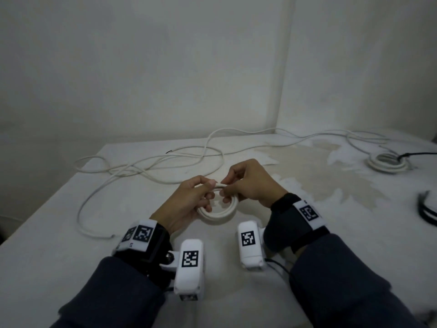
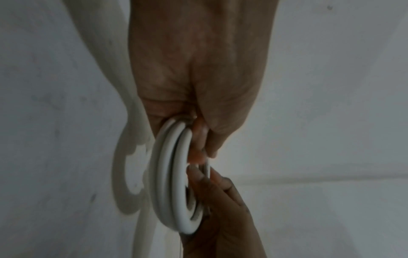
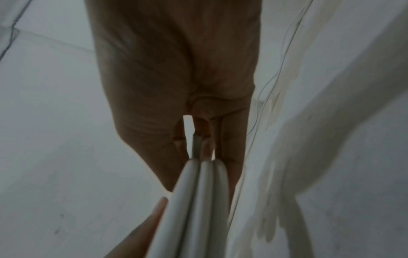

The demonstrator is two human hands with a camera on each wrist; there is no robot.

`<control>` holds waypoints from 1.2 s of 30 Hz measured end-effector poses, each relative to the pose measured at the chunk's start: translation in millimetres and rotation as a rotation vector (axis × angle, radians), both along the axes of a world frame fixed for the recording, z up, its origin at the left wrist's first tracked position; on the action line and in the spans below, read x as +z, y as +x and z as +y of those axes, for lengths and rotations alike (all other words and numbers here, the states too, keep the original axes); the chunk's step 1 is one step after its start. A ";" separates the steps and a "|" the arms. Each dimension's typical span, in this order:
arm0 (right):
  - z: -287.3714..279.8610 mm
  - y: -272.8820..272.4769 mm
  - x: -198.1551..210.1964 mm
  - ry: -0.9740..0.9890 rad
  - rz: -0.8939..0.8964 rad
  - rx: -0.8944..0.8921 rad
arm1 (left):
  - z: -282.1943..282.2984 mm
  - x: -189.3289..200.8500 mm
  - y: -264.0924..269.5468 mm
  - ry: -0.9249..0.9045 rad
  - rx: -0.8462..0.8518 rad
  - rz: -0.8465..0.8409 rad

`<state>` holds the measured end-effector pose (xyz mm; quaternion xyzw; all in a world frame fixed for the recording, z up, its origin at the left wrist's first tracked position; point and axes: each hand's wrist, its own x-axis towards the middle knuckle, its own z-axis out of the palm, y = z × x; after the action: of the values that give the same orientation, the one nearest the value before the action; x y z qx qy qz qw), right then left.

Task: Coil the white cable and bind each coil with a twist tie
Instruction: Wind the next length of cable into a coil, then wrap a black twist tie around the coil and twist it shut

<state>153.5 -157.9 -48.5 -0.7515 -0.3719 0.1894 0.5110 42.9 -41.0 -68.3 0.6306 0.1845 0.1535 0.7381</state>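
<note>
A small round coil of smooth white plastic cable (image 1: 218, 213) sits between both hands above the white table (image 1: 71, 233). The left hand (image 1: 189, 200) grips its left rim, fingers curled through the centre. The right hand (image 1: 250, 183) pinches the coil's far edge (image 3: 205, 174). Loose white cable (image 1: 151, 162) sprawls beyond them.

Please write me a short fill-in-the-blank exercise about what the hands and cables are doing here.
1. Both hands hold the small ____ of white cable just above the table.
2. The left hand holds the coil on its left; the ____ hand pinches it at the top.
3. Another coil lies at the far ____ of the table.
4. The loose cable beyond the hands is not yet ____.

Missing words: coil; right; right; coiled
</note>
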 end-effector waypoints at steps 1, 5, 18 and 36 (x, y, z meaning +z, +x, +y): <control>-9.4 4.7 -0.7 0.009 0.047 0.004 | -6.9 -0.7 7.4 0.044 0.003 0.004; -54.5 25.3 -2.5 0.033 0.161 -0.048 | -44.4 -7.7 45.7 0.138 -0.005 -0.019; -251.5 149.6 -23.2 -0.604 -0.148 -1.036 | -85.5 -20.8 95.9 0.080 -0.041 -0.058; -271.4 152.8 -24.7 -0.615 -0.190 -0.980 | -85.8 -23.8 101.2 0.056 -0.040 -0.059</control>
<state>306.3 -429.3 -73.2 -0.9633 0.0470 -0.0380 0.2616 144.1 -126.8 -92.1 0.6499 0.1457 0.1622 0.7281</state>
